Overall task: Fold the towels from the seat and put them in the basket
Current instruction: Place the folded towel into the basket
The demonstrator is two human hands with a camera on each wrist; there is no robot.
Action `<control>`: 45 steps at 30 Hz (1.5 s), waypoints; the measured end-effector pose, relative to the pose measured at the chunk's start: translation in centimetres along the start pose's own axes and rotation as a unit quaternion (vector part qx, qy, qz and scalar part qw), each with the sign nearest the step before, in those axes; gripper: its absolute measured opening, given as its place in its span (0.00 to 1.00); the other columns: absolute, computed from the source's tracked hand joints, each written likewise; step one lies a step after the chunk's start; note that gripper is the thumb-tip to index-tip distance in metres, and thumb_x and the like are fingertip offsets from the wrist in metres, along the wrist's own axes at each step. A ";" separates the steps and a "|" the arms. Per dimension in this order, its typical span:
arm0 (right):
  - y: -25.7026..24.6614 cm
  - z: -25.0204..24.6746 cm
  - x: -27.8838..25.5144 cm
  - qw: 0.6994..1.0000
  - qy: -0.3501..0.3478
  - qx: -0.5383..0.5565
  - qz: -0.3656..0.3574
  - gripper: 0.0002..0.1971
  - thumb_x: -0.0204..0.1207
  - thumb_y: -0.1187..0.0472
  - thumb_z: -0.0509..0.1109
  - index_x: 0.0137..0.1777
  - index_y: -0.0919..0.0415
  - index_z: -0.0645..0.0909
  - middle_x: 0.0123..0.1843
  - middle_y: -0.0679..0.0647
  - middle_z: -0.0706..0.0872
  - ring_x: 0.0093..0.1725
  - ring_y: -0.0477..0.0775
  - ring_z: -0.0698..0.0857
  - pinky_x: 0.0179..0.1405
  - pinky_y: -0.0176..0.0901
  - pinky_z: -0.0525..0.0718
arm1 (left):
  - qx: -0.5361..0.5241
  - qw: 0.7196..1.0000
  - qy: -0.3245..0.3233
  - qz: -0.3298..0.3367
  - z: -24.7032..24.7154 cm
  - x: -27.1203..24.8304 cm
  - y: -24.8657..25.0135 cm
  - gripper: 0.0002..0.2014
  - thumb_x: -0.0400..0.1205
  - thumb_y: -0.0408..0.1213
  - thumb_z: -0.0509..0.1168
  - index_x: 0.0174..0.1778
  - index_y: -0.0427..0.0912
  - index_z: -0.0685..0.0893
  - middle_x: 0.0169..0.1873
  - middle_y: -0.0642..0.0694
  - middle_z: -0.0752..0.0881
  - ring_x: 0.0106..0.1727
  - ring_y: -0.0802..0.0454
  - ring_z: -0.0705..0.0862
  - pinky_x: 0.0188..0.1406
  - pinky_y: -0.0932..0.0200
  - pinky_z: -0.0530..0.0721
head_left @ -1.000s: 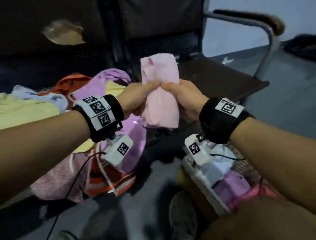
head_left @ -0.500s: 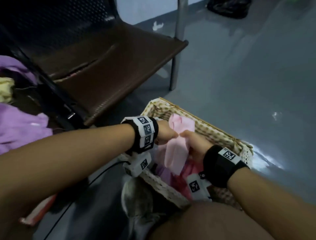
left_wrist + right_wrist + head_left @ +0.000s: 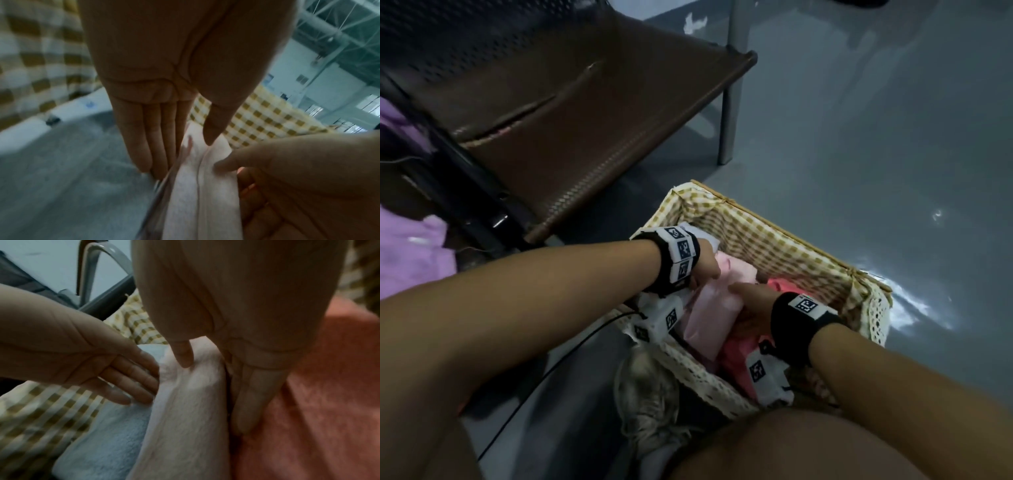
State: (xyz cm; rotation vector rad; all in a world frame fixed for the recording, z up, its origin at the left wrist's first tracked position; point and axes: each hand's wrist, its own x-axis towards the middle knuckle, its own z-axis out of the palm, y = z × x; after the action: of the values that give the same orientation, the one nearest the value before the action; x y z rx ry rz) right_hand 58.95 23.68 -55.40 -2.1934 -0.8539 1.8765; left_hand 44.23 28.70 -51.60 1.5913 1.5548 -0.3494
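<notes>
A folded pale pink towel (image 3: 714,311) stands on edge inside the wicker basket (image 3: 774,222), which has a yellow checked lining. My left hand (image 3: 705,270) holds its left side, fingers straight down that face and thumb on the top fold (image 3: 183,159). On the other side my right hand (image 3: 751,298) pinches it, thumb on top and fingers slid down between it and a coral towel (image 3: 318,402). A light blue towel (image 3: 107,434) lies against the pink one's left side. The basket's bottom is hidden.
The brown perforated seat (image 3: 585,120) stretches behind and left of the basket, with a purple towel (image 3: 410,253) at its left end. A metal leg (image 3: 726,130) stands on the grey floor (image 3: 876,137). A shoe (image 3: 647,404) sits by the basket's near corner.
Both hands carried the pink towel from above the seat over to the right and down into the basket. It now sits lower between the other towels.
</notes>
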 end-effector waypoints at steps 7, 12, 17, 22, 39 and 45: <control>-6.5 -0.6 -5.3 0.973 0.042 -0.193 -0.123 0.15 0.79 0.56 0.70 0.50 0.72 0.83 0.41 0.68 0.90 0.33 0.66 0.90 0.31 0.56 0.90 | -0.089 0.985 0.115 0.089 -4.5 -6.9 -1.8 0.09 0.82 0.42 0.69 0.53 0.44 0.91 0.46 0.43 0.93 0.41 0.49 0.89 0.39 0.57 0.87; -13.7 4.9 -12.1 0.918 -0.009 -0.250 -0.306 0.10 0.83 0.56 0.67 0.43 0.60 0.81 0.37 0.58 0.89 0.31 0.56 0.88 0.32 0.43 0.83 | -0.046 0.957 0.264 0.112 -8.9 -15.2 -7.1 0.09 0.82 0.46 0.69 0.54 0.51 0.90 0.41 0.57 0.89 0.48 0.54 0.87 0.50 0.61 0.81; -19.2 15.0 -18.0 0.838 -0.107 -0.318 -0.430 0.06 0.83 0.58 0.67 0.46 0.58 0.80 0.35 0.57 0.85 0.28 0.53 0.83 0.30 0.41 0.78 | -0.023 0.921 0.385 0.049 -11.3 -24.1 -16.2 0.09 0.82 0.44 0.67 0.56 0.52 0.89 0.50 0.53 0.89 0.52 0.54 0.85 0.51 0.62 0.78; -20.7 27.3 -22.6 0.749 -0.172 -0.389 -0.507 0.08 0.82 0.60 0.67 0.45 0.64 0.83 0.35 0.58 0.85 0.31 0.54 0.80 0.27 0.41 0.75 | -0.022 0.898 0.435 -0.058 -9.6 -31.5 -26.3 0.10 0.82 0.39 0.66 0.56 0.46 0.89 0.54 0.46 0.90 0.55 0.46 0.86 0.54 0.58 0.80; -15.4 43.2 -18.9 0.508 -0.045 -0.652 -0.561 0.20 0.77 0.44 0.71 0.59 0.59 0.83 0.55 0.57 0.89 0.58 0.62 0.86 0.56 0.47 0.83 | 0.068 0.930 0.321 -0.165 -0.3 -34.0 -39.9 0.17 0.82 0.50 0.61 0.64 0.48 0.82 0.58 0.42 0.84 0.57 0.40 0.84 0.55 0.47 0.84; -16.3 43.2 -20.2 0.569 -0.016 -0.540 -0.620 0.18 0.81 0.57 0.63 0.28 0.58 0.70 0.30 0.55 0.77 0.38 0.62 0.78 0.37 0.45 0.69 | -0.009 0.917 0.368 -0.157 -2.0 -34.1 -40.9 0.29 0.79 0.47 0.66 0.76 0.46 0.69 0.62 0.40 0.85 0.58 0.41 0.85 0.55 0.46 0.85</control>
State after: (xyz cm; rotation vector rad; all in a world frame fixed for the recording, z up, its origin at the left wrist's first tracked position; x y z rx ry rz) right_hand 11.58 16.18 -39.98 -0.8137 -2.9325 0.5307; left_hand -0.17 1.15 -41.37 1.5363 2.3871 0.1282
